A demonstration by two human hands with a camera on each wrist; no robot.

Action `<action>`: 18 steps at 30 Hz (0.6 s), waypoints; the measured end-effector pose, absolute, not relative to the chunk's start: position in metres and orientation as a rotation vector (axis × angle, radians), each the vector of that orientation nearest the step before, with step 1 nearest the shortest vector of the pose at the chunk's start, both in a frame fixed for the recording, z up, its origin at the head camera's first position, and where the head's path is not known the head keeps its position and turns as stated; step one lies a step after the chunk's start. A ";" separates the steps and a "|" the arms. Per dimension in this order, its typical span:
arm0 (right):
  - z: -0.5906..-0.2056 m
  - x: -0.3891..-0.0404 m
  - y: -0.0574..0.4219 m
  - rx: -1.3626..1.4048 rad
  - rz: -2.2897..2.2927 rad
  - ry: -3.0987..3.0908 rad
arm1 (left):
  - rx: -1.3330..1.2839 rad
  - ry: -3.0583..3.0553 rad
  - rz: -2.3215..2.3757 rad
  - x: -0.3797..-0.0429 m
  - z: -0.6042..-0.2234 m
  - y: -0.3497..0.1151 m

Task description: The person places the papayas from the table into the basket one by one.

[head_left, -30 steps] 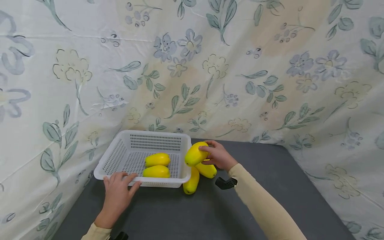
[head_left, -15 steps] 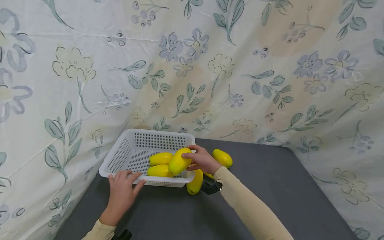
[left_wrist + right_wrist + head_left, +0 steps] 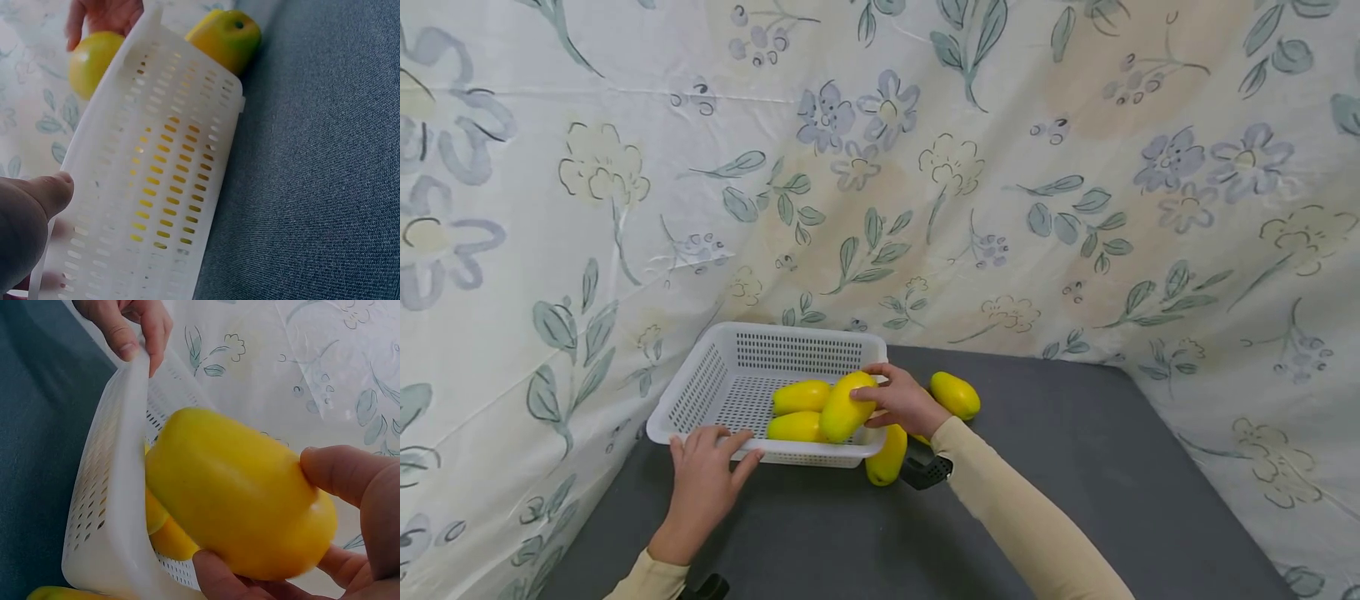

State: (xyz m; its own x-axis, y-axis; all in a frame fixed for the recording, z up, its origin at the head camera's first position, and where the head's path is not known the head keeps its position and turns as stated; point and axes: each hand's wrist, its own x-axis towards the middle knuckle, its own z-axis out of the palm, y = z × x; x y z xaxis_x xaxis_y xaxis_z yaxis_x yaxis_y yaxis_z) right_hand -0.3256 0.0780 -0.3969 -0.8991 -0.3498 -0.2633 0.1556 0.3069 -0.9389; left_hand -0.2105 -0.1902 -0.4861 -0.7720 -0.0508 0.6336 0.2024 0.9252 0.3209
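Observation:
My right hand (image 3: 904, 400) holds a yellow mango (image 3: 847, 407) over the right end of a white perforated plastic basket (image 3: 805, 453). In the right wrist view the thumb and fingers (image 3: 344, 472) grip one end of that mango, and it tilts down toward the inside. Two more mangoes, one behind (image 3: 800, 397) and one in front (image 3: 793, 427), lie in the basket, partly covered by the held one. My left hand (image 3: 703, 487) grips the basket's near rim, thumb (image 3: 53, 190) outside and fingers over the inner side.
Outside the basket's right end lie a mango (image 3: 886, 457) against its corner and another (image 3: 955, 396) farther right. A third peeks out (image 3: 920, 438) behind the right wrist. Floral cloth (image 3: 880, 167) hangs behind the dark grey table (image 3: 1037, 467).
The right hand has carried its mango left, from beside the basket's right rim to over its inside, uncovering the far-right mango. The left hand keeps its hold on the rim.

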 end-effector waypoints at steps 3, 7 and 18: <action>-0.397 -0.325 0.078 -0.164 -1.628 2.160 | -0.103 -2.411 -0.493 -0.210 -0.486 -0.189; -0.396 -0.324 0.079 -0.170 -1.635 2.151 | -0.096 -2.421 -0.492 -0.210 -0.485 -0.189; -0.395 -0.324 0.087 -0.155 -1.698 2.135 | -0.086 -2.440 -0.484 -0.210 -0.483 -0.190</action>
State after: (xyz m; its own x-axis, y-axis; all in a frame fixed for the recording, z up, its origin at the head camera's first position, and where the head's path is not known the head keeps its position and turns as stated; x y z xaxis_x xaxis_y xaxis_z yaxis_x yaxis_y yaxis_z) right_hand -0.3239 0.0867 -0.3947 -0.9111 -0.3327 -0.2433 0.1623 0.2530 -0.9538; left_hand -0.2102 -0.1897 -0.4834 -0.7925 -0.0570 0.6072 0.1789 0.9301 0.3209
